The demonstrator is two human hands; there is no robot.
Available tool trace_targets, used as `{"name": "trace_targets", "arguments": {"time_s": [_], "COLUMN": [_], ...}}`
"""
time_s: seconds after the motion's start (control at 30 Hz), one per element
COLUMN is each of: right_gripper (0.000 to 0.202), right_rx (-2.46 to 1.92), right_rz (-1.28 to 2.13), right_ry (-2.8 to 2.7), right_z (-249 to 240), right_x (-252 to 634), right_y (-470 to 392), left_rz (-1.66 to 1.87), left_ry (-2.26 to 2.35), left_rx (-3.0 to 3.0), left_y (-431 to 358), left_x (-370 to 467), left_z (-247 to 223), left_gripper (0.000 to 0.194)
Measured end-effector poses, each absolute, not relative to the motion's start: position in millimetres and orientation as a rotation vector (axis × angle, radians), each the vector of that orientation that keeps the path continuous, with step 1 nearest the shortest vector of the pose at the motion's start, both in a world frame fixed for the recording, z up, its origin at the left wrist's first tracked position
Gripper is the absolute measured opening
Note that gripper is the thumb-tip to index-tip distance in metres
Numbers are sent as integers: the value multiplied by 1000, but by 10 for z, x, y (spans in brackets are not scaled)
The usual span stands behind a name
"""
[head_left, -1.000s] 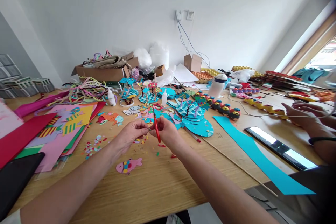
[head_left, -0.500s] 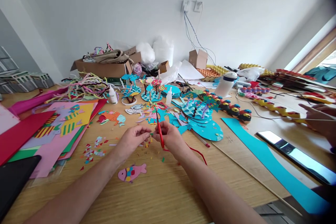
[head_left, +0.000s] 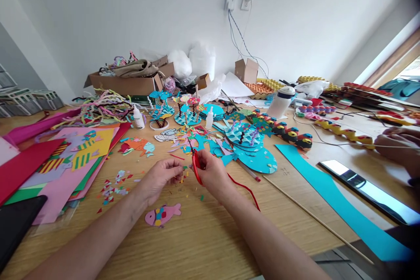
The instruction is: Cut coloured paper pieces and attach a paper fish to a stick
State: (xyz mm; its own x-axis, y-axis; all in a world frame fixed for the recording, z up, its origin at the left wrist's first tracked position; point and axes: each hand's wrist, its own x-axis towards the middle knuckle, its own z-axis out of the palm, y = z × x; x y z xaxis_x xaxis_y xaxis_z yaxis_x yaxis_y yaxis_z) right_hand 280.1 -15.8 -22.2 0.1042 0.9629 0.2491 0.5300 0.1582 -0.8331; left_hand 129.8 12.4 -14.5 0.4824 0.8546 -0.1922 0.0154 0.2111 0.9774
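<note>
My right hand [head_left: 211, 173] is closed around the red handles of a pair of scissors [head_left: 197, 167], whose dark blades point away from me over the paper pile. My left hand [head_left: 164, 175] is closed in a pinch just left of it, with a small green paper scrap [head_left: 185, 167] at its fingertips. Tiny yellow and green cuttings lie on the table below both hands. Nearer to me rests a pink paper fish [head_left: 163, 215] with blue, red and yellow patches. A red strip [head_left: 247, 190] runs out from beneath my right wrist.
Coloured sheets [head_left: 55, 166] with striped fish lie left, beside a dark device [head_left: 19, 227]. Glue bottles [head_left: 138, 118], blue paper discs [head_left: 256, 157] and painted egg-carton strips [head_left: 292, 135] stand further back. At right are a wooden stick [head_left: 315, 216], a phone [head_left: 367, 190] and another person's hands [head_left: 398, 148].
The scissors have tilted further left and away in my right hand. My left hand has shifted slightly left in the view. The other person's hand at right has drawn its extended finger in.
</note>
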Motion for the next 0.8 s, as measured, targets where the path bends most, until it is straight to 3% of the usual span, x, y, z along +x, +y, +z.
{"name": "trace_targets", "arguments": {"time_s": [0.2, 0.43, 0.8], "right_gripper": [4, 20, 17], "right_rx": [-1650, -1300, -1253], "right_rz": [455, 1050, 983], "right_ry": [-1631, -1200, -1309], "right_z": [-189, -87, -136], "right_x": [2821, 2755, 2796], "right_y": [-203, -205, -215], "left_rz": [813, 854, 782], "left_ry": [951, 954, 886], "left_rx": [1282, 1354, 1577], "left_y": [125, 49, 75], "left_x": [1287, 1364, 1409], "left_z": [-137, -76, -161], "left_gripper": [18, 13, 9]}}
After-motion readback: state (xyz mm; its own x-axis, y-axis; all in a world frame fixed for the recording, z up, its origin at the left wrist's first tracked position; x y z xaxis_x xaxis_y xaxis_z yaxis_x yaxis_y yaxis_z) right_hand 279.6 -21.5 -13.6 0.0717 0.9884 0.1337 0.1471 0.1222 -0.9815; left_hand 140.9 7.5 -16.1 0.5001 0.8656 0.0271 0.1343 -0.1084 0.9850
